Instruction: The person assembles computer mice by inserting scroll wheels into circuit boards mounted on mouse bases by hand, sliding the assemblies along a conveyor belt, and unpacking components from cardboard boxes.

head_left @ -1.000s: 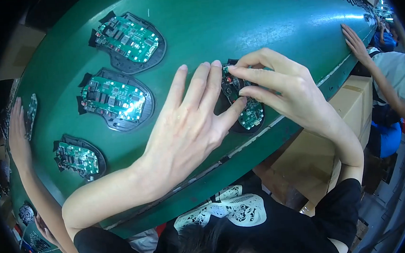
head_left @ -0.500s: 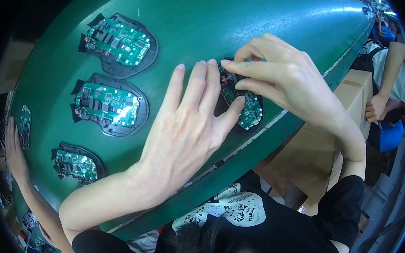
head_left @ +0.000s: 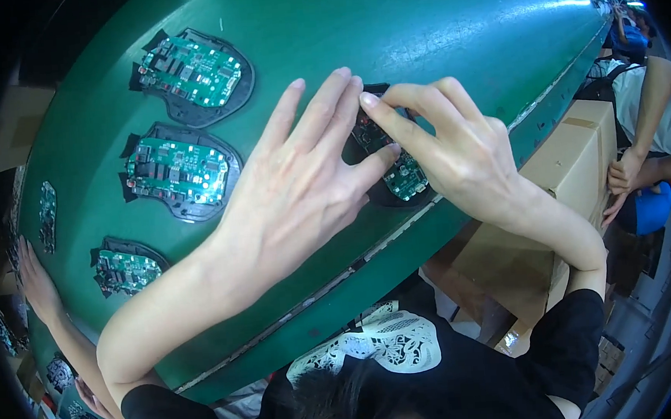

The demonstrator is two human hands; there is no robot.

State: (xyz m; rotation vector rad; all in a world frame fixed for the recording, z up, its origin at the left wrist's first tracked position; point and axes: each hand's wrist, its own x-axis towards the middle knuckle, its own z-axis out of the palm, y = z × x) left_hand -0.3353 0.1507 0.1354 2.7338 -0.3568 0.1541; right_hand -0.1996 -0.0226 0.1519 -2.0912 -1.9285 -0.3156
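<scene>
A black computer mouse base with a green circuit board (head_left: 407,179) lies near the table's edge, partly hidden under both hands. My left hand (head_left: 293,166) steadies it: the thumb rests on the board, and the stretched fingers reach its far left end. Over that same end my right hand (head_left: 463,142) is closed in a pinch, its fingertips close to the left fingertips. Whatever is between them is too small or hidden to make out. Left of my hands, three more mouse bases lie with boards in them: a far one (head_left: 194,75), a middle one (head_left: 181,170) and a near one (head_left: 128,269).
A loose circuit board (head_left: 47,216) lies at the green table's (head_left: 322,23) left side, near another person's hand (head_left: 39,286). More black parts line the far right. Below the table's right edge stands a cardboard box (head_left: 573,154), with another person's hands (head_left: 621,178) beside it.
Both hands and the mouse base under them have shifted slightly up and left in the picture. My right fingers have drawn closer together at the base's far end.
</scene>
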